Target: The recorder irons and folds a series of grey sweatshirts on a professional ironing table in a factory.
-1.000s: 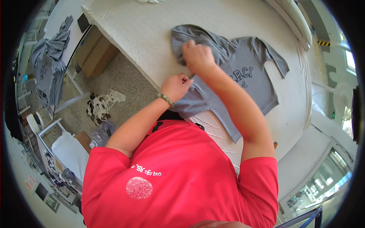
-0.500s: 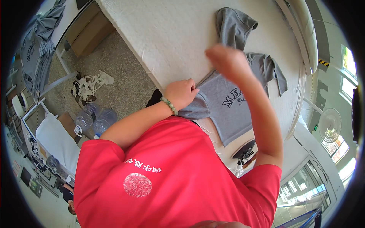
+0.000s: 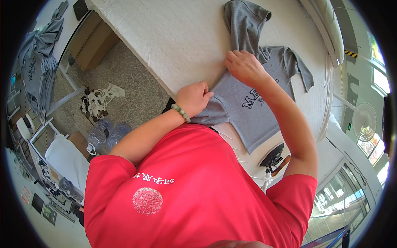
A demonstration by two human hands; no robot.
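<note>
A grey hooded sweatshirt with dark lettering on its chest lies on the white padded table, its hood stretching toward the far side. My left hand, with a bead bracelet at the wrist, pinches the edge of the near sleeve by the shoulder. Farther along that same edge, where the hood meets the body, my right hand has its fingers closed on the cloth. My right forearm hides part of the chest lettering. Beyond it the other sleeve is bent over the table.
An iron rests close to my right elbow. The white table has its edge at my left. Past it, on the floor, are cloth scraps, clear plastic jugs and a cardboard box. Grey garments hang at far left.
My right hand has come down from above the sweatshirt onto its hood seam and closed on the cloth. My left hand stays at the sleeve edge. The view has shifted slightly.
</note>
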